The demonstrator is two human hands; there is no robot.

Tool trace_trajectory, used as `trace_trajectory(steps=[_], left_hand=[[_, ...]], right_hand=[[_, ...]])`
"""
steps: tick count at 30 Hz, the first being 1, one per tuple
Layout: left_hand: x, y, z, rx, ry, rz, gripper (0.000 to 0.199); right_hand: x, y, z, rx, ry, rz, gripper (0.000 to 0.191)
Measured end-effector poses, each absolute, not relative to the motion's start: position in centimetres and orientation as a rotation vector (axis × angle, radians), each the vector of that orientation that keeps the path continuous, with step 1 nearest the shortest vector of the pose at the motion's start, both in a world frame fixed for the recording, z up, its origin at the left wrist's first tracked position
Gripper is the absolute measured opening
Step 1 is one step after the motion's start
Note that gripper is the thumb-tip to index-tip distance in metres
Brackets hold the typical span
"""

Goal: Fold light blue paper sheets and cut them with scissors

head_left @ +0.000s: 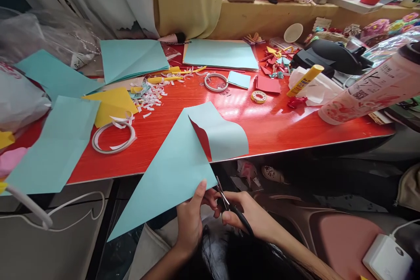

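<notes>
1. Over the front edge of the red worktop [282, 133], a large blue sheet [164, 170] rests partly on the surface, its lower-left point hanging past the edge. A curled flap [226, 133] lies to its right; how the two join at the top is hard to make out.
2. The left hand [191, 218] pinches the sheet's lower right, thumb on top; its other fingers are mostly hidden.
3. The right hand [254, 214] grips black-handled scissors [242, 219], covering much of the loops. The blades point up beside the sheet's corner; whether they touch it, I cannot tell.
4. Dark hair [243, 256] at the bottom blocks part of the lap and forearms.
5. Left of the sheet lies a tape roll [98, 142], near yellow paper [114, 104] partly covered by another blue sheet.
6. A pink bottle [370, 83] is cut off at the right border, its small print unreadable.
</notes>
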State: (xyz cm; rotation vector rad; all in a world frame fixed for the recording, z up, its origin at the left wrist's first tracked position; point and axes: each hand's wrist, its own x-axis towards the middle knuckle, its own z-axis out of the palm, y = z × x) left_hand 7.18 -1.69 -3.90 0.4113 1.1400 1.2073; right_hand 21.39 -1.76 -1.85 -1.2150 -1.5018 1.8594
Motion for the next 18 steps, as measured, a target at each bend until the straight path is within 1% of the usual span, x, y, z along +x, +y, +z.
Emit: trace_trajectory(steps=[5, 11, 15, 18], left_hand=[[7.5, -1.4, -4.3, 0.415, 1.179, 1.137, 0.027], [7.2, -2.1, -4.7, 0.472, 1.261, 1.134, 0.032], [6.5, -2.9, -5.0, 0.438, 1.346, 1.183, 0.022], [6.1, -3.3, -4.8, 0.372, 1.348, 1.23, 0.019]], right_hand=[[21.6, -2.1, -2.1, -1.256, -1.502, 1.846, 0.057], [21.1, -2.3, -2.3, -1.206, -1.47, 1.81, 0.057], [21.2, -2.0, -2.1, -1.298, -1.447, 1.699, 0.061], [22.4, -1.7, -1.4, -1.352, -1.552, 1.638, 0.058]])
